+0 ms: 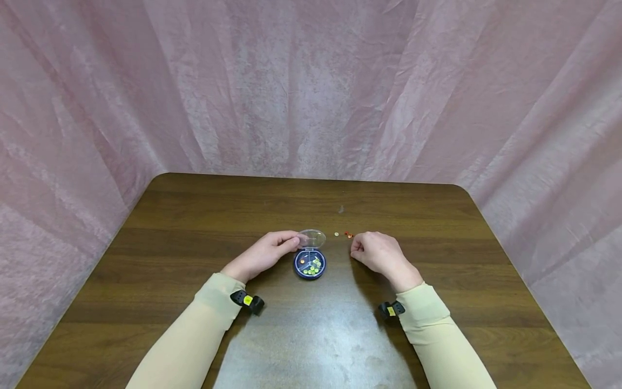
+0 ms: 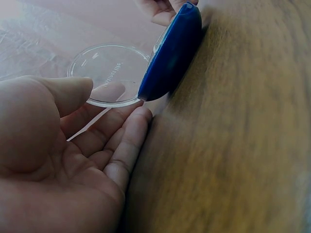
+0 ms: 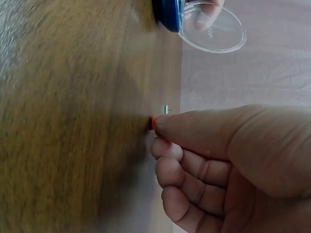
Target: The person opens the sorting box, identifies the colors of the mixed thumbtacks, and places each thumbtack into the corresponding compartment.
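A round blue pill case (image 1: 309, 276) lies on the table, its clear lid (image 1: 313, 238) raised. Yellow-green thumbtacks (image 1: 311, 271) and an orange one (image 1: 302, 261) sit in its separate compartments. My left hand (image 1: 266, 252) pinches the lid's left edge between thumb and fingers; in the left wrist view the lid (image 2: 112, 73) shows the fingers through it. My right hand (image 1: 379, 251) is right of the case, fingers curled. In the right wrist view its thumb pinches a small red thumbtack (image 3: 154, 122) low at the tabletop; the index fingertip is hidden.
Just beyond my right fingers lie a few red thumbtacks (image 1: 349, 235). A single pale yellow-green thumbtack (image 1: 336, 234) lies between them and the lid. The wooden table (image 1: 218, 205) ends at a pink curtain (image 1: 311, 97) at the back and sides.
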The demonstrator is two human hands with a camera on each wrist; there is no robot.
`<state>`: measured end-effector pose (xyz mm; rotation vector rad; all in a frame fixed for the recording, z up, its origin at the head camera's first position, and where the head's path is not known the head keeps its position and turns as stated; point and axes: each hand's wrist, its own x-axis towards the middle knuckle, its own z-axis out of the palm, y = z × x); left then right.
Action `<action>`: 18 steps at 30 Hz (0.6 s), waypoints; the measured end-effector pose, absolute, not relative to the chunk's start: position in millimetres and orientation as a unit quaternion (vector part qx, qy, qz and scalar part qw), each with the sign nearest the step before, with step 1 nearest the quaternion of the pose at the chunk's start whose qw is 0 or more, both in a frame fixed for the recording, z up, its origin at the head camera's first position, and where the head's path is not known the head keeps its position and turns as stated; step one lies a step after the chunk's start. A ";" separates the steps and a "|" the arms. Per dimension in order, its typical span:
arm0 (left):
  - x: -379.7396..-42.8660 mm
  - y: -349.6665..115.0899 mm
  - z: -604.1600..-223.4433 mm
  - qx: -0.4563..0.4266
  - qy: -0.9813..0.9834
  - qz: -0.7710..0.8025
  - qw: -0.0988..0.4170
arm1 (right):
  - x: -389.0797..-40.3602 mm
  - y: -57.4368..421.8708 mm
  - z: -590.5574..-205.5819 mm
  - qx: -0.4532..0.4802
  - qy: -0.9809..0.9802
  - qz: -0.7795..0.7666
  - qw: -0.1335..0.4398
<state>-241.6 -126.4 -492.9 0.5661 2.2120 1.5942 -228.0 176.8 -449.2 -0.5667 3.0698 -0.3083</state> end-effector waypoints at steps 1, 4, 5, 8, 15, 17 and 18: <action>-241.6 -126.6 -492.8 0.199 0.783 0.562 0.177 | -228.0 176.6 -449.4 -0.181 0.979 -0.098 0.000; -241.6 -127.0 -493.1 0.197 0.787 0.559 0.175 | -227.9 176.0 -449.2 -0.180 0.978 -0.102 -0.005; -241.6 -127.2 -493.2 0.197 0.788 0.557 0.173 | -228.0 175.5 -449.0 -0.178 0.979 -0.104 -0.007; -241.6 -127.3 -493.3 0.198 0.788 0.558 0.173 | -227.4 173.8 -447.2 -0.174 0.978 -0.116 -0.013; -241.3 -127.3 -492.9 0.195 0.785 0.560 0.177 | -225.3 168.2 -436.7 -0.187 0.958 -0.215 -0.008; -241.4 -126.9 -492.5 0.196 0.783 0.563 0.178 | -224.6 166.7 -432.8 -0.189 0.945 -0.267 0.007; -241.4 -126.6 -492.4 0.197 0.782 0.564 0.177 | -224.1 166.1 -430.9 -0.191 0.936 -0.295 0.015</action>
